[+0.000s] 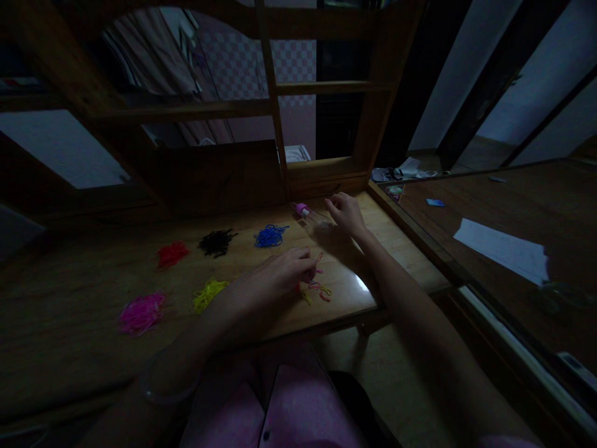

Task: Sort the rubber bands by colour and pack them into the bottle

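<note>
My left hand (298, 269) is closed, fingers curled down over a small mixed group of thin coloured loops (325, 290) that look like rubber bands. An orange strand (319, 256) shows beside its fingertips; what the fingers grip is hidden. Farther back, my right hand (346, 213) is bent with its fingers drawn together, and I cannot make out anything in them. Just left of it lies a clear bottle (321, 222) with a pink top (301, 209). Sorted piles of bands lie to the left: blue (270, 236), black (217, 242), red (172, 254), yellow (209, 295) and pink (142, 313).
The wooden table (93, 267) backs onto a wooden frame with shelves (333, 88). A raised wooden edge (410, 233) borders its right side. Beyond that, a brown surface (489, 199) carries white paper (501, 249) and a blue card (435, 202).
</note>
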Action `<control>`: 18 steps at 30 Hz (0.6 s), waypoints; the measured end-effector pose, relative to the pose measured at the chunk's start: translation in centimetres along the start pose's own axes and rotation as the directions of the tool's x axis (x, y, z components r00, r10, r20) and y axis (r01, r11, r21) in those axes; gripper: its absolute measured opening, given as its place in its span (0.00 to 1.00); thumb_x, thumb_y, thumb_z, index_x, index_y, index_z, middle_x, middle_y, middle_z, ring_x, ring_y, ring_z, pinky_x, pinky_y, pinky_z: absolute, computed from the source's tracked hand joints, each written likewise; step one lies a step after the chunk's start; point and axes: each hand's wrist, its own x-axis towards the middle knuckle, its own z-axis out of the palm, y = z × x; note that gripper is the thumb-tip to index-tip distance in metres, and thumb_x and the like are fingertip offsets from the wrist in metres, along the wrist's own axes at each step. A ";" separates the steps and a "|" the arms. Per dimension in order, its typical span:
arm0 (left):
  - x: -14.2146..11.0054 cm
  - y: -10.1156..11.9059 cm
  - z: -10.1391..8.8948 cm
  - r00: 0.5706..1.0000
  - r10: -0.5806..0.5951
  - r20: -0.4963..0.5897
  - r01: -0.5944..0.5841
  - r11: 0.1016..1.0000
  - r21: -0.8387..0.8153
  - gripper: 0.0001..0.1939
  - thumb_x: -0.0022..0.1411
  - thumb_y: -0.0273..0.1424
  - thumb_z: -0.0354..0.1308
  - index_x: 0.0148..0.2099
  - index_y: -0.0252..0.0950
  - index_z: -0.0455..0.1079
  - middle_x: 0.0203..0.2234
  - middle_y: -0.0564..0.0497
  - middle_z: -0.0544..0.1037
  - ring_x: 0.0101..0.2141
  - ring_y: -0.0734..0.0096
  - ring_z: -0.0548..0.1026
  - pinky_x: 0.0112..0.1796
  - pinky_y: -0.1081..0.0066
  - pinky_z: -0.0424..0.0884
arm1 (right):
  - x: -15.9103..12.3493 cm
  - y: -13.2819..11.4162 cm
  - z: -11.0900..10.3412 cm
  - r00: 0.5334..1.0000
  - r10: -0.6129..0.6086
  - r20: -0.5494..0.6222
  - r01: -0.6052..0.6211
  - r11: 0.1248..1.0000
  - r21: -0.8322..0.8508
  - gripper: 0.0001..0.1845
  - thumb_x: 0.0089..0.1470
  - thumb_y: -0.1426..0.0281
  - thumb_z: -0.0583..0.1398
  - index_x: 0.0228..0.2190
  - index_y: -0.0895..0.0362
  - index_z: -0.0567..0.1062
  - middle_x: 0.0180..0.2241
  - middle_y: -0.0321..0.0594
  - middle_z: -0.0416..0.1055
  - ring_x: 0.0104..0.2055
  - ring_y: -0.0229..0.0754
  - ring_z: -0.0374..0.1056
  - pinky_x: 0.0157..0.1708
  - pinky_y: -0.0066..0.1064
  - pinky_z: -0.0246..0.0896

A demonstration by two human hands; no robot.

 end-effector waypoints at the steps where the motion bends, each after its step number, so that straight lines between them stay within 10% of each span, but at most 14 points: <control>1: 0.2 -0.2 -0.5 1.000 0.012 0.007 -0.012 1.000 -0.015 0.04 0.61 0.26 0.53 0.37 0.39 0.67 0.38 0.50 0.72 0.37 0.69 0.69 0.36 0.70 0.65 | 0.0 0.0 0.0 1.000 0.002 -0.001 -0.002 1.000 -0.006 0.16 0.60 0.66 0.55 0.22 0.57 0.71 0.24 0.38 0.65 0.28 0.39 0.61 0.29 0.30 0.50; 13: -8.6 -5.9 -8.0 0.945 -0.292 -0.146 0.318 0.924 0.212 0.10 0.66 0.37 0.53 0.39 0.38 0.71 0.34 0.50 0.73 0.34 0.69 0.71 0.34 0.71 0.64 | 0.0 -0.2 -0.3 1.000 -0.004 0.027 0.003 0.999 0.033 0.16 0.59 0.66 0.55 0.20 0.57 0.69 0.23 0.38 0.64 0.27 0.39 0.60 0.28 0.31 0.49; 18: -4.6 -8.7 -7.5 0.968 -0.242 -0.060 0.249 0.947 0.204 0.06 0.63 0.30 0.53 0.35 0.35 0.70 0.32 0.51 0.71 0.33 0.71 0.69 0.35 0.72 0.63 | -0.3 -0.5 -0.2 0.999 0.007 0.045 -0.009 0.999 0.046 0.16 0.59 0.66 0.55 0.21 0.56 0.71 0.24 0.38 0.66 0.27 0.40 0.61 0.28 0.31 0.50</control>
